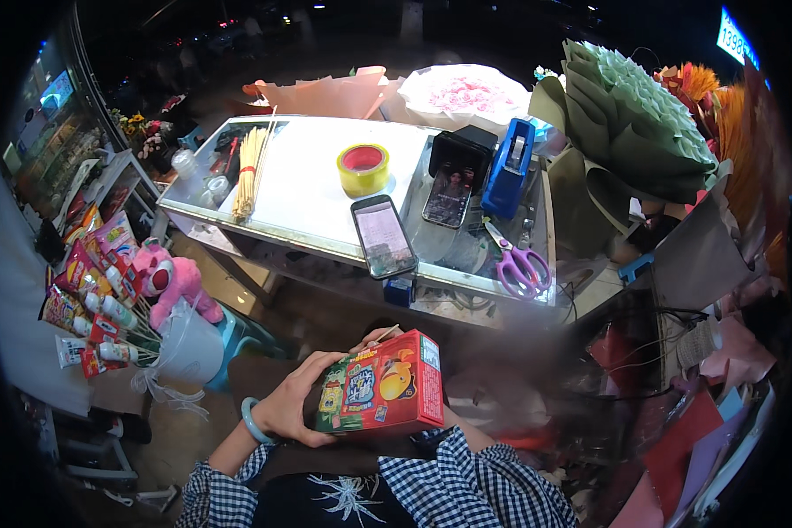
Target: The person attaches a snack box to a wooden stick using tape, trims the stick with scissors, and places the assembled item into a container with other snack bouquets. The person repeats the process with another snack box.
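My left hand (292, 407), with a pale bangle at its wrist, grips the left side of a red and green cardboard snack box (374, 389). The thumb is under the near edge and the fingers lie over the far side. Most of my right hand (381, 336) is hidden behind the box, its forearm coming in from the lower right. A few fingertips show over the box's far edge, pinched about a thin pale wooden stick (389, 332). Whether the stick touches the box, I cannot tell.
On the glass-topped counter (312, 176) ahead are a bundle of sticks (249, 172), yellow tape (363, 170), two phones (384, 236), a blue tape dispenser (508, 167) and purple scissors (521, 266). A white bucket (189, 343) of snacks with a pink plush stands left; wrapped bouquets (629, 123) stand right.
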Tool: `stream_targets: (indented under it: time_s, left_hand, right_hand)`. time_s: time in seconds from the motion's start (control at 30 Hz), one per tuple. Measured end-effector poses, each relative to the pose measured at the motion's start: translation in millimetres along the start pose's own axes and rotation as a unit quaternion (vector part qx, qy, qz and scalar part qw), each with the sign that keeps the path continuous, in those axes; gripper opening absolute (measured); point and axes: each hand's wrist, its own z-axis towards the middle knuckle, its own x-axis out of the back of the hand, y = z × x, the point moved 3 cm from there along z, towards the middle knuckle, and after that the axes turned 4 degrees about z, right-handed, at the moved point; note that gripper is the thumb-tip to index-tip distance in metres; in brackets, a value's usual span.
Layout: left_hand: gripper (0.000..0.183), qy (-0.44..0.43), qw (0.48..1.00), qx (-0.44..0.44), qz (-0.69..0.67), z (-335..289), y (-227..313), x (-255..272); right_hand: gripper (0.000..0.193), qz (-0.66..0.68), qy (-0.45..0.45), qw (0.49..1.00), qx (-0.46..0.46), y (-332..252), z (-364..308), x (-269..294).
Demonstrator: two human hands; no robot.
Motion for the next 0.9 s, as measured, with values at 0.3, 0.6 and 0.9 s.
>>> stream_targets:
  time_s: [0.3, 0.6, 0.9]
  left_hand:
    - [0.101, -0.030, 0.999, -0.041, -0.016, -13.1, 21.4, -10.7]
    - [0.100, -0.066, 0.990, -0.120, -0.007, -20.1, 17.9, -15.7]
    - [0.100, -0.115, 0.966, -0.229, -0.025, 25.9, 23.8, -23.1]
  right_hand:
    - [0.030, -0.259, -0.044, 0.965, 0.018, -33.2, -19.7, -36.7]
    - [0.015, -0.442, 0.199, 0.874, 0.039, -63.5, -53.8, -82.1]
    - [0.012, -0.455, 0.073, 0.886, 0.058, -87.4, -57.7, -87.4]
